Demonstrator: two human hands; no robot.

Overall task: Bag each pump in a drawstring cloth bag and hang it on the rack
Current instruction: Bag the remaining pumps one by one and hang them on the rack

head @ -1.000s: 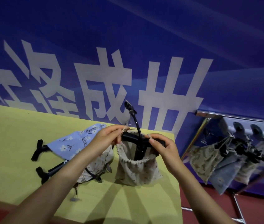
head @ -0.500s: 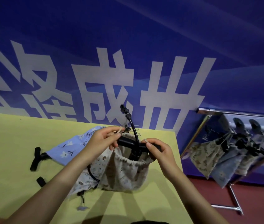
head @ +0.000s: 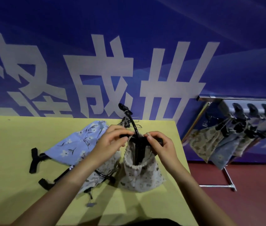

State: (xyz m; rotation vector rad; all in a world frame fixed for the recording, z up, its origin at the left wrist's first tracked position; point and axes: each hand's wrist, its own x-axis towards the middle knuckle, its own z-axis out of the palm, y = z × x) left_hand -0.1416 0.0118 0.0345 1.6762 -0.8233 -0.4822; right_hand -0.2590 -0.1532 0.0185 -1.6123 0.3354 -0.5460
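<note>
- your yellow counter (head: 6, 144) stands against a blue wall (head: 145, 22) bearing large pale characters; red floor (head: 251, 201) lies to the right.
- the counter's right edge runs just beside the beige bag (head: 141, 173); the rack (head: 227, 128), well apart, carries hung bags.
- your left hand (head: 111, 141) and right hand (head: 160, 144) each pinch the bag's gathered mouth at the black pump (head: 137, 149) handle; the pump stands in the bag, hose (head: 133, 123) arching upward.
- a blue floral bag (head: 78, 142) lies to the left.

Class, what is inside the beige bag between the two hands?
A black pump stands in the beige bag; its handle and hose stick out. Its lower body is hidden by cloth.
</note>
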